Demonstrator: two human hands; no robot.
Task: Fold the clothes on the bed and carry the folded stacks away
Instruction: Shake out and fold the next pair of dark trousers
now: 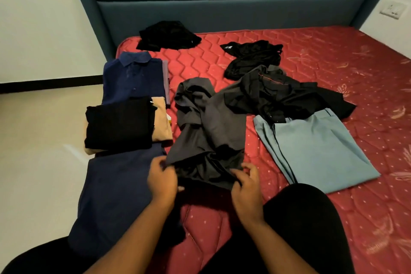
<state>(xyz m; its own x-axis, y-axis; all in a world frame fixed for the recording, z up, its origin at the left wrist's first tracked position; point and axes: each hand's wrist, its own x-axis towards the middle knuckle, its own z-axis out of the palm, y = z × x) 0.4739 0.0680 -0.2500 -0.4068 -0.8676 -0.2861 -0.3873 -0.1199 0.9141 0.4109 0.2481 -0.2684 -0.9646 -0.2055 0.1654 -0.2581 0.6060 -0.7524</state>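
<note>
A crumpled dark grey garment (213, 127) lies in the middle of the red mattress (333, 69). My left hand (162, 179) pinches its near left edge and my right hand (245, 187) grips its near right edge. Along the mattress's left side lie folded clothes: a navy collared shirt (133, 78), a black folded piece (120, 122) on a tan one (161, 122), and a navy garment (115, 196) nearest me. Light blue trousers (315, 147) lie folded flat to the right.
Unfolded black clothes lie behind: one pile (287, 95) above the blue trousers, another (251, 55) further back, a third (169, 34) by the teal headboard (222, 2). My dark-clad knees sit at the near edge. The floor lies left of the bed.
</note>
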